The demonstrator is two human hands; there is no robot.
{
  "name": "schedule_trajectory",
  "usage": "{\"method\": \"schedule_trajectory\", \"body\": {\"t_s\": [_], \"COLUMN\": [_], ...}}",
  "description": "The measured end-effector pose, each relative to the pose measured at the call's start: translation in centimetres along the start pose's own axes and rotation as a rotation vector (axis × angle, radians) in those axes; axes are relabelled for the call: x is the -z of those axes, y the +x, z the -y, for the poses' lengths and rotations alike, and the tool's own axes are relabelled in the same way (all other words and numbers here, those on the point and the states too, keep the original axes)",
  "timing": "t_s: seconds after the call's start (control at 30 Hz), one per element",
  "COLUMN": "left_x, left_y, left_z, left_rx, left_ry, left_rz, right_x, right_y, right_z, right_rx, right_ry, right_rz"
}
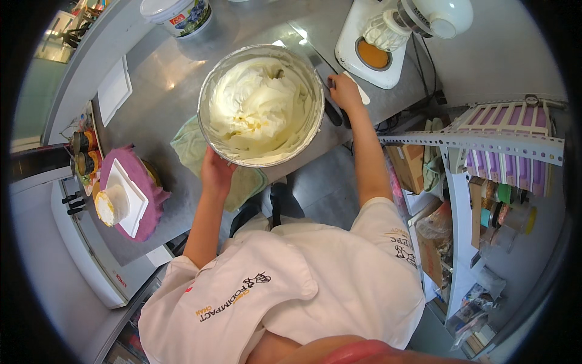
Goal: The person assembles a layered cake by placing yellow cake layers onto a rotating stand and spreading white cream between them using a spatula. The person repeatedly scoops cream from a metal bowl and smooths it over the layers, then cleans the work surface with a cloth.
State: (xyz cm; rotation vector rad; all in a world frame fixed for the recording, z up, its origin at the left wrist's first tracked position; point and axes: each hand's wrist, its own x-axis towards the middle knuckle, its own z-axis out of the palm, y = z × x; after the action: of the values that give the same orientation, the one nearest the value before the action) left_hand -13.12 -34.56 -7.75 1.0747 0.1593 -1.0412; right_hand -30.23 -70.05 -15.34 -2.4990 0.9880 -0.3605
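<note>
A steel mixing bowl holds a large mass of pale whipped cream. Below its lower left rim, my left hand grips the bowl's side, the fingers partly hidden under it. My right hand is just right of the bowl, over a white plastic scraper and beside dark-handled tools; whether its curled fingers hold something cannot be told. A light green cloth lies partly under the bowl.
A stand mixer with a creamy whisk stands at upper right. A small cream-covered cake sits on a white board over a purple-covered turntable at left. A white tub and white tray stand farther back.
</note>
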Motion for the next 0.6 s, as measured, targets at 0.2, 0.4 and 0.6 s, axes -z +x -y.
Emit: {"method": "schedule_trajectory", "body": {"t_s": [0.2, 0.4, 0.6], "left_x": [-0.2, 0.0, -2.3], "left_y": [0.1, 0.1, 0.7], "left_z": [0.3, 0.3, 0.8], "left_rx": [-0.025, -0.010, 0.010], "left_ry": [-0.021, -0.007, -0.044], "left_rz": [0.011, 0.030, 0.123], "right_x": [-1.2, 0.1, 2.2], "right_y": [2.1, 4.2, 0.9], "right_z": [0.7, 4.7, 6.9], "right_rx": [0.171, 0.121, -0.014], "right_ry": [-0.127, 0.019, 0.442], "right_rz": [0.140, -0.056, 0.019]}}
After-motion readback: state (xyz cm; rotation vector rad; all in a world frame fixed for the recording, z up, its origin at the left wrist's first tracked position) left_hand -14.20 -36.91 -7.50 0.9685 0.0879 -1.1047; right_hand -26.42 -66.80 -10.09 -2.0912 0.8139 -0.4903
